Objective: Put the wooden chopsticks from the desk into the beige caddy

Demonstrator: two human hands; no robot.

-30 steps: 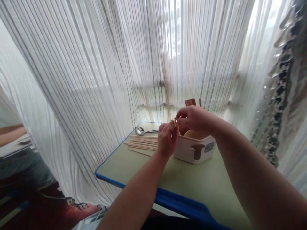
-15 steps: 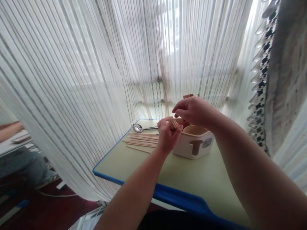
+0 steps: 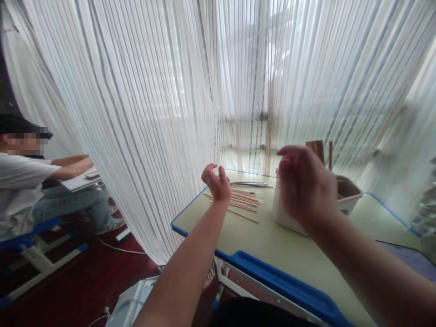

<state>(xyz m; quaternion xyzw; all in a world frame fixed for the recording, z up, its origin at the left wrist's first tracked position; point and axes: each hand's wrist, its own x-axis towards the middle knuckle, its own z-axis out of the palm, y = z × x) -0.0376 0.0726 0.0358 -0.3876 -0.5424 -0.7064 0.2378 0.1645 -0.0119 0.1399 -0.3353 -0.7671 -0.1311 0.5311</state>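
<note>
The left hand [image 3: 216, 182] is upright and loosely cupped; the right hand [image 3: 306, 184], blurred, curls inward.

Counter [image 3: 248, 245]: plain pale yellow-green top, saturated blue edging and front lip. Loose sticks [image 3: 243, 199] on it: light tan wood, unpatterned. Utensil [image 3: 252, 184] behind them: shiny silver. Container [image 3: 284, 215]: off-white outside, beige-brown inside. Upright sticks [image 3: 315, 150] there: darker reddish brown. Flat item [image 3: 405, 256] at right: dark grey-purple. Curtain [image 3: 153, 91]: translucent white, thin grey lengthwise stripes, some dashed. Floor [image 3: 81, 272]: deep red. Co-worker: black cap [image 3: 20, 125], white shirt [image 3: 20, 181], faded light-blue jeans [image 3: 71, 202].
</note>
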